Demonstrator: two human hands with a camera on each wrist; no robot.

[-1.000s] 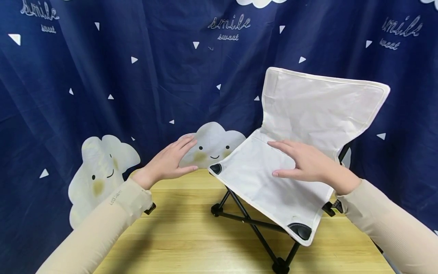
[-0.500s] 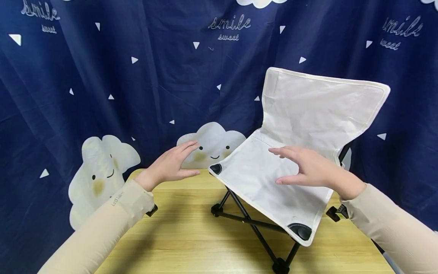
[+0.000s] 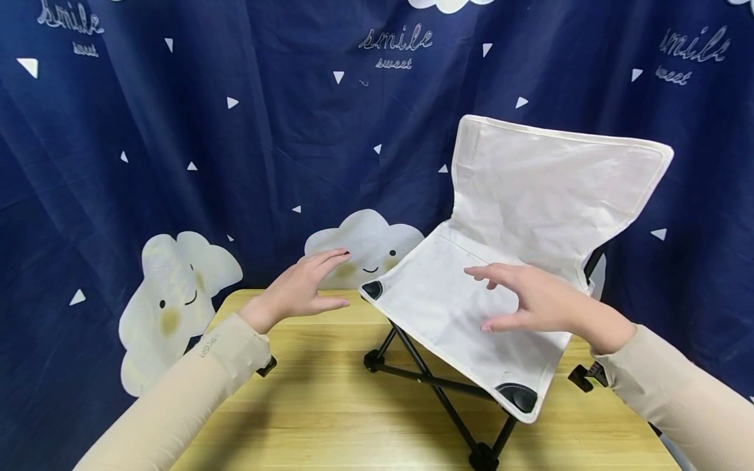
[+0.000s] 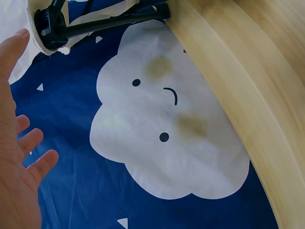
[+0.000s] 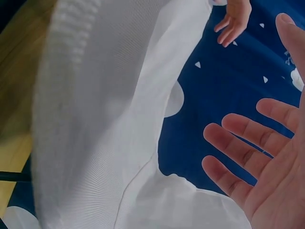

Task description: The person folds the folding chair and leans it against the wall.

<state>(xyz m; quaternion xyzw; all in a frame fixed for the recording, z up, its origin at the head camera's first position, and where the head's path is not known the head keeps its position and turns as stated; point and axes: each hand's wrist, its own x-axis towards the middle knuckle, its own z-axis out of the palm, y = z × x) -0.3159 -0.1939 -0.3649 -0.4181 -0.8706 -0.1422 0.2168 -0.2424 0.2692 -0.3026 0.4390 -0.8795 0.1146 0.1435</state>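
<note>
A white fabric folding chair (image 3: 430,281) with a black metal frame and black corner patches stands unfolded on the wooden table, its backrest raised at the far right. My right hand (image 3: 530,297) hovers over the seat, thumb and fingers spread apart, holding nothing. In the right wrist view that hand (image 5: 267,157) shows its palm beside the white cloth. To the left of the seat's near corner, my left hand (image 3: 294,291) is in the air with its fingers extended and nothing in it. The left wrist view shows the same hand (image 4: 19,157) below a black frame joint (image 4: 50,31).
The light wooden table (image 3: 306,392) runs beneath the chair and both forearms. Behind it hangs a dark blue curtain (image 3: 265,131) printed with white clouds, triangles and lettering. Black wrist devices sit under both sleeves.
Both hands have sunk slightly and drifted a little to the right, staying empty. The chair stays where it was.
</note>
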